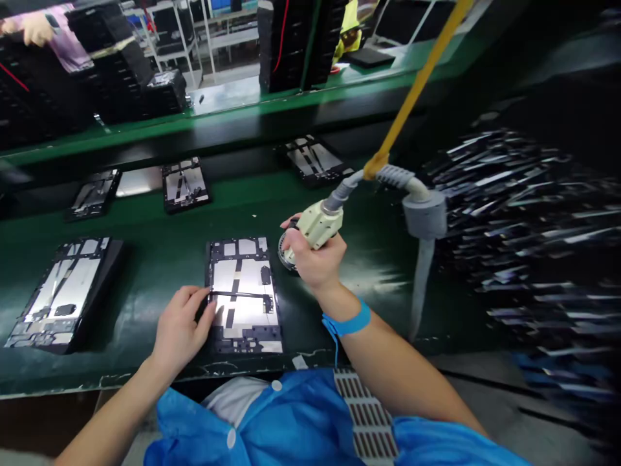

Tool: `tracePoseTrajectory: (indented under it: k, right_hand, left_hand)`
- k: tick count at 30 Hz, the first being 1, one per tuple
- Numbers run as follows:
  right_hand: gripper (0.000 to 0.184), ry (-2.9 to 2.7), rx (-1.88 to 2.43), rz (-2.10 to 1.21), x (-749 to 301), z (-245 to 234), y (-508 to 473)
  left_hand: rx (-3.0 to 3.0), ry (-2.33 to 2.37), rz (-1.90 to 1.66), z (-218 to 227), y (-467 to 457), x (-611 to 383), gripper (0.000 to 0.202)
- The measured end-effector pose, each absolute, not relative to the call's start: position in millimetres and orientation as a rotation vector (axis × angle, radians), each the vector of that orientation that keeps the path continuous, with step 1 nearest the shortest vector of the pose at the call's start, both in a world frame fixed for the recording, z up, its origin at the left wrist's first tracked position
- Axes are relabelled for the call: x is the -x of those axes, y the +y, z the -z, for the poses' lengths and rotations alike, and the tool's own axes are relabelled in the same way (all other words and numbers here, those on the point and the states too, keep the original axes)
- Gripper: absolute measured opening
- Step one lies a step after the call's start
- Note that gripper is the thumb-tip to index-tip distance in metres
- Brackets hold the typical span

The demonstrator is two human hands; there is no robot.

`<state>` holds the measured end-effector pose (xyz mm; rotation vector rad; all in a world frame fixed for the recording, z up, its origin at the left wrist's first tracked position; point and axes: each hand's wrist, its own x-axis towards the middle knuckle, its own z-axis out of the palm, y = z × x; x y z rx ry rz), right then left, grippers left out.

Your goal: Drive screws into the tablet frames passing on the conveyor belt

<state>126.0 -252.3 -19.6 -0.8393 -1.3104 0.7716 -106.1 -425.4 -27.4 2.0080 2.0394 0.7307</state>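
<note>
An opened tablet (245,275) lies flat in front of me, with silver plates and a dark ribbon cable (240,295) running across it. At its left edge, my left hand (182,327) grips the side with thumb and forefinger, close to the cable's end. My right hand (317,259) is wrapped round a cream hand tool (317,223) with a round, vented head and a grey lead. The tool's head is just right of the tablet's upper right corner, and appears apart from it. A blue strap (347,320) circles my right wrist.
Another opened tablet (61,288) rests tilted at left. More stand at the back, including one tablet (187,183) and another tablet (317,160). A yellow strap (422,84) holds up the tool's lead. Blurred stacked parts (533,226) crowd the right. A person's hand (36,29) shows top left.
</note>
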Motion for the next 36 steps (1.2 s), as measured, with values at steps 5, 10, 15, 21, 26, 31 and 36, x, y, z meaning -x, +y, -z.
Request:
tracePoseTrajectory:
  k: [5,10,15,21,26,31,36]
  right_hand:
    - [0.020,-1.330,0.847,-0.730,-126,19,-253]
    - [0.019,-1.331,0.851,-0.695,-129,18,-251]
    - [0.020,-1.347,0.844,-0.704,-129,18,-253]
    - [0.019,-1.354,0.820,-0.722,-129,17,-254]
    - [0.022,-1.344,0.827,-0.727,-128,18,-253]
    - [0.023,-1.343,0.825,-0.755,-127,18,-255]
    - [0.022,-1.349,0.816,-0.724,-127,19,-254]
  left_hand:
    - [-2.397,1.802,-0.400,27,-402,46,0.033]
    - [-2.386,1.936,-0.197,41,-387,17,0.030]
    - [-2.197,1.781,-0.457,33,-376,36,0.010]
    - [-1.652,1.554,-0.539,10,-392,66,0.013]
    - [-1.933,1.443,-0.617,17,-426,81,0.021]
    - [-2.232,1.375,-0.644,29,-445,86,0.029]
    - [-2.510,1.260,-0.669,37,-450,90,0.039]
